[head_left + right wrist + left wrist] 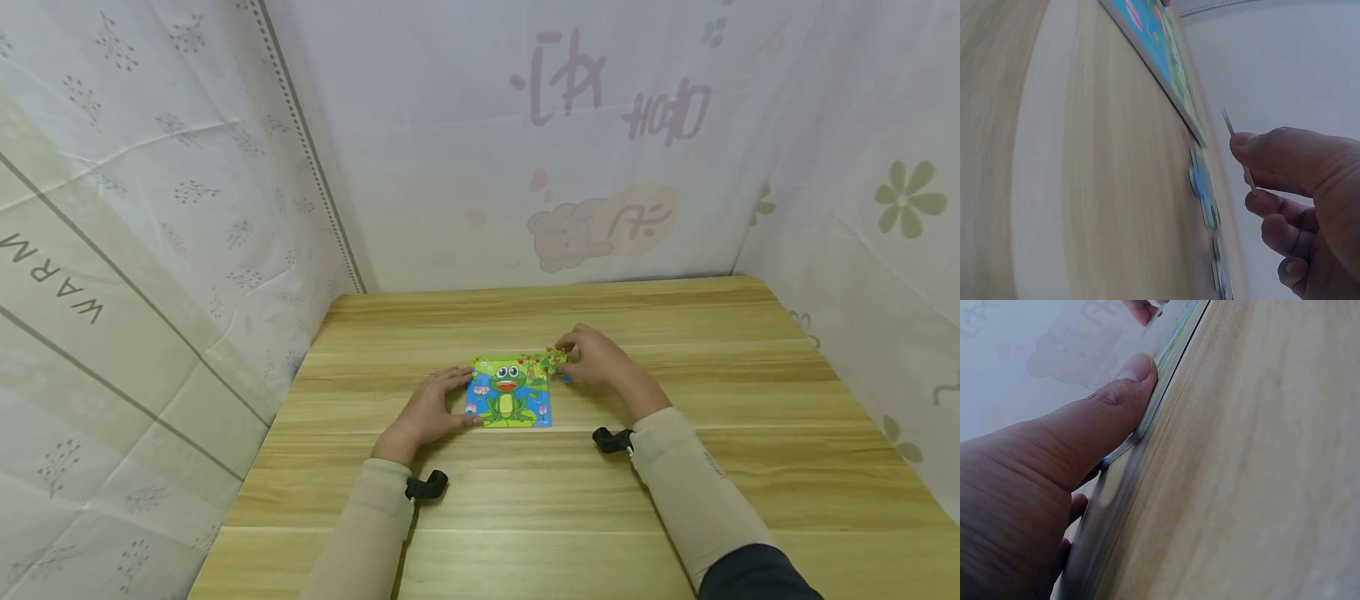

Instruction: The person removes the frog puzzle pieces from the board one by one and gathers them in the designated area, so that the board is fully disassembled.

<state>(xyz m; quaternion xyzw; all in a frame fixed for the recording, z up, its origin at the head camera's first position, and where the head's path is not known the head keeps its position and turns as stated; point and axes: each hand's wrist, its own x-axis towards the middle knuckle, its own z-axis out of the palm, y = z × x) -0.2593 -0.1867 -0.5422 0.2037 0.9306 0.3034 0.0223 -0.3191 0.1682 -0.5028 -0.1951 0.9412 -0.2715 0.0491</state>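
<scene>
A wood-grain table bears a frog puzzle; loose pieces beside.

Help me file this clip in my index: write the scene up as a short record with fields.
Surface: wooden table
Main item: frog puzzle, lying flat, picture side up
Left hand: touches the puzzle's left side, thumb at its near edge
Right hand: pinches a puzzle piece between thumb and fingers, raised off the table
Loose pieces: at least two, one nearer the puzzle, one farther, on the table by its right side
Backdrop: printed cloth
</scene>
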